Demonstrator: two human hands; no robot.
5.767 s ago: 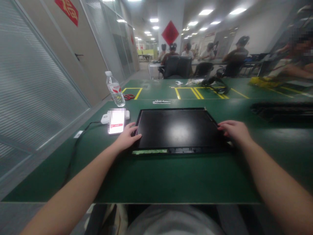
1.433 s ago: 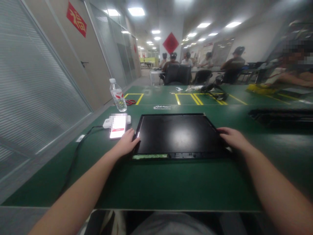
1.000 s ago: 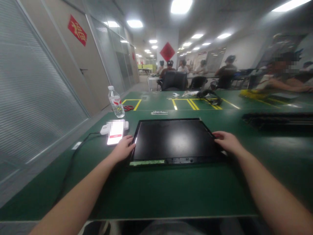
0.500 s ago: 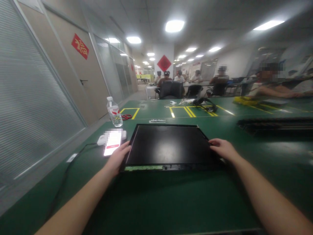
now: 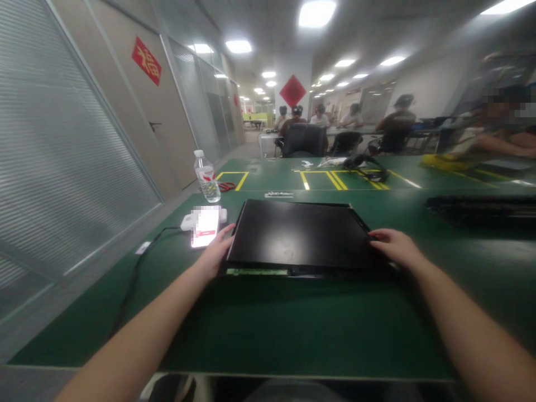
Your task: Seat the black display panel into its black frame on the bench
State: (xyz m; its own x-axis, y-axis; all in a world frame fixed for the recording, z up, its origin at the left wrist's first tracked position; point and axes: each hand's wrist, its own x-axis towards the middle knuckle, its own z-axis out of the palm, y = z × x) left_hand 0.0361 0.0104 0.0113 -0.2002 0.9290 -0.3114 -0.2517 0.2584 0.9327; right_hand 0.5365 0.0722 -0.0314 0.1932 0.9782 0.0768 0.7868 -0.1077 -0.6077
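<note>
Near the middle of the smooth, dark green surface (image 5: 301, 329), a flat rectangular black panel (image 5: 297, 231) with a dull sheen lies tilted over a shallow black rectangular frame (image 5: 359, 219), its left side raised. The left hand (image 5: 221, 248) pinches the panel's left edge; the right hand (image 5: 396, 245) curls at the right edge, whether gripping or only resting I cannot tell. Uneven support could flex the thin-looking sheet or scrape it along the frame's rim; slick edges might slip. The narrow pale green strip (image 5: 257, 272) in front looks easy to knock.
</note>
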